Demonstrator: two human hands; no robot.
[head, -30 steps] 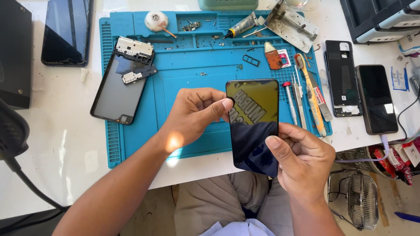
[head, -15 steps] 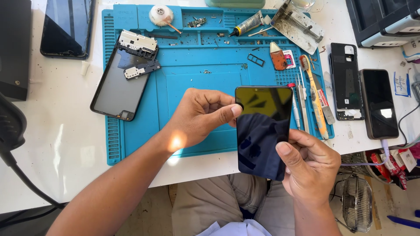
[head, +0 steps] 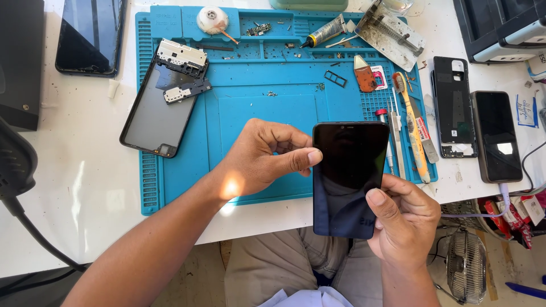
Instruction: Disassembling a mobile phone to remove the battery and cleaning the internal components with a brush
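A black smartphone (head: 348,176) with a dark glossy screen is held upright over the front edge of a blue repair mat (head: 267,108). My right hand (head: 405,219) grips its lower right side, thumb on the screen's edge. My left hand (head: 264,159) pinches the phone's upper left edge with thumb and fingers. The screen faces me and shows only reflections.
An opened phone frame with loose boards (head: 162,99) lies at the mat's left. A toothbrush and tweezers (head: 406,128), glue tube (head: 325,33) and small parts sit on the mat. A back cover (head: 452,105) and another phone (head: 497,136) lie right; a dark tablet (head: 91,34) top left.
The phone has been turned so its dark screen faces me squarely and the glare is gone. Both hands shifted slightly right, staying on the phone.
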